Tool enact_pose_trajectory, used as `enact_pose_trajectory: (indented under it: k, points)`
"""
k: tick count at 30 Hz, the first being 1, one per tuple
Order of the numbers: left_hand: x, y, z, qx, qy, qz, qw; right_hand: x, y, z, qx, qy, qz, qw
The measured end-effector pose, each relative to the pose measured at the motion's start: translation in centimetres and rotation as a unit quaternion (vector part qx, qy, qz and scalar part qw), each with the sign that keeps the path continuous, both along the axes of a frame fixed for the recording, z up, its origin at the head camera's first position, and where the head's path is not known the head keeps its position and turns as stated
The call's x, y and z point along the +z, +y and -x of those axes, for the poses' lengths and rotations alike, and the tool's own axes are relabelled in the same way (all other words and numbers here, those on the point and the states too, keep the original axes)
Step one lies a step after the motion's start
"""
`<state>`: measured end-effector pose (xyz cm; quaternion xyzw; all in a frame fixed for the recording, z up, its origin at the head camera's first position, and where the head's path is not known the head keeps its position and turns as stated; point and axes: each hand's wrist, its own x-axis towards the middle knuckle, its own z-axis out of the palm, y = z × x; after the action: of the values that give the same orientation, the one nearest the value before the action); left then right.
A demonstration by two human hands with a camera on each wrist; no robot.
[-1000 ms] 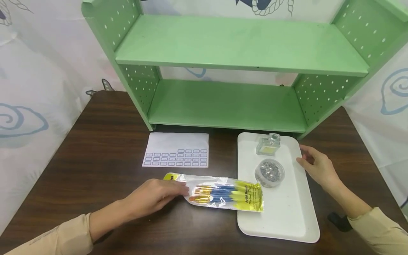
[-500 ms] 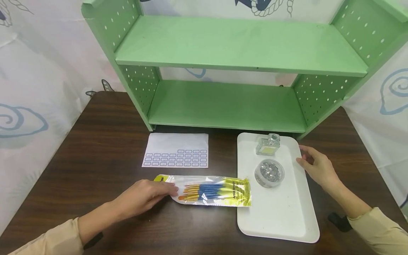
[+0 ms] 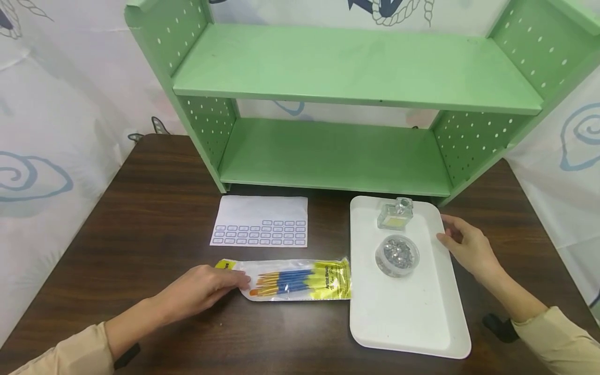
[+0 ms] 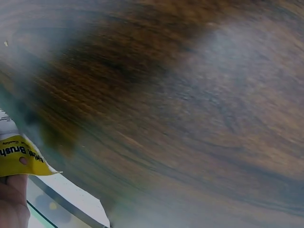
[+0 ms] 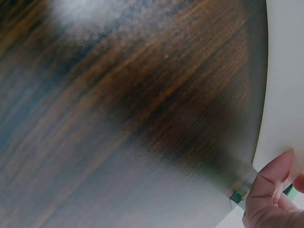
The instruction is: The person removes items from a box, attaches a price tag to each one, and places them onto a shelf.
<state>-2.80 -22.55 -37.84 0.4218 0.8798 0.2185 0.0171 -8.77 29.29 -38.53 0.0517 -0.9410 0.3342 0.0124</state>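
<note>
My left hand [image 3: 206, 287] pinches the left end of a clear packet of artist brushes [image 3: 286, 281]. Inside it show several blue-handled brushes with golden bristles, and a yellow label. The packet lies level, its right end right at the left rim of a white tray [image 3: 408, 320]. In the left wrist view, fingers of the left hand [image 4: 13, 202] are at the yellow end of the packet [image 4: 21, 159]. On the other side, my right hand [image 3: 469, 250] grips the tray's upper right edge. The right wrist view shows its thumb [image 5: 275, 175] on the tray rim.
A glass perfume bottle [image 3: 395, 214] and a round clear tub of silvery pieces [image 3: 397, 255] stand in the tray. Left of it lies a sheet of blue-bordered labels [image 3: 262, 209]. A green two-level shelf [image 3: 356, 67] rises behind, on the dark wooden table [image 3: 126, 224].
My left hand has drawn the brush packet leftward and straightened it; its right end went from overlapping the tray to its left rim. The right hand stays on the tray edge.
</note>
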Motion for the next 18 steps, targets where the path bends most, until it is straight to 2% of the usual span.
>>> enact_pose_trajectory:
  k: [9,18]
  points:
    - [-0.02,-0.66,0.04,-0.011,0.009,0.016,0.9998,-0.10,0.03,-0.01,0.000,0.001,0.003,1.0000]
    - [0.14,-1.02,0.02,-0.007,-0.005,0.036,0.9993,-0.14,0.08,0.05,0.004,0.003,0.004,1.0000]
